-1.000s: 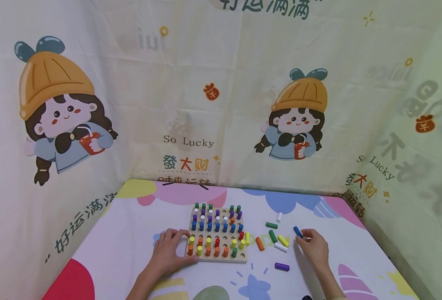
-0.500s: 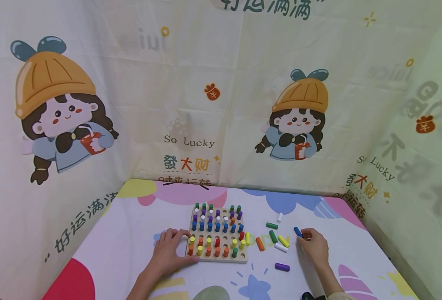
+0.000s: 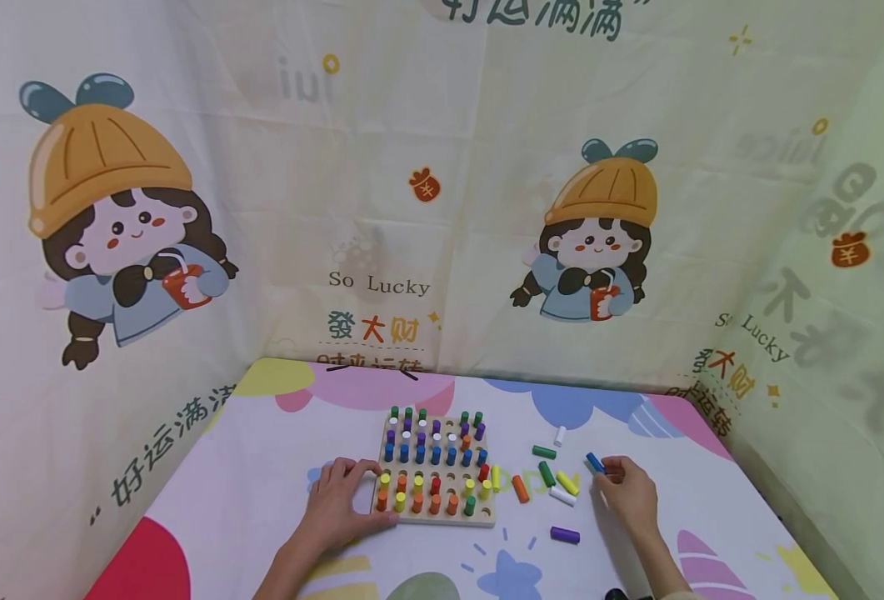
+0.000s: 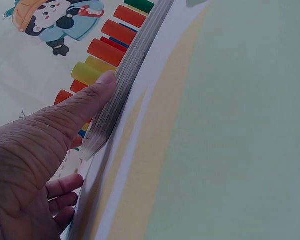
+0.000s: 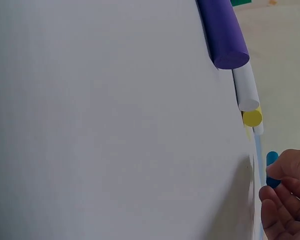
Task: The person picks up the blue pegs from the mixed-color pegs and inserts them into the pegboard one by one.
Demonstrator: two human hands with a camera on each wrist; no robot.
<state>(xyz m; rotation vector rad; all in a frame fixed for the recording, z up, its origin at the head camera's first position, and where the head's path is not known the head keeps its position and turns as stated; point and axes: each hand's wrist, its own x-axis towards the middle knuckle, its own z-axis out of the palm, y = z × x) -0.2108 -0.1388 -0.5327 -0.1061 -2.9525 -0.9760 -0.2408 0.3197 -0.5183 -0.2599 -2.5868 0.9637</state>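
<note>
A wooden pegboard (image 3: 445, 522) filled with rows of coloured pegs lies mid-table in the head view. My left hand (image 3: 340, 502) holds its near left corner, thumb along the front edge and index finger at the left side. In the left wrist view the thumb (image 4: 90, 97) presses the layered wooden edge beside a yellow peg (image 4: 85, 74). To the right of the board, my right hand (image 3: 631, 493) pinches a blue peg (image 3: 595, 462) between thumb and fingers, tilted and held over the table. The right wrist view shows this blue peg (image 5: 272, 159) at the fingertips.
Loose pegs lie between the board and my right hand, among them a purple peg (image 3: 565, 535), an orange peg (image 3: 520, 488), a green peg (image 3: 543, 452) and a white peg (image 3: 559, 436). A yellow peg (image 3: 496, 478) lies against the board's right edge. Printed cloth walls enclose the table.
Hardly anything differs: the blue peg in my right hand has shifted very slightly leftward. My left hand stays on the pegboard's corner.
</note>
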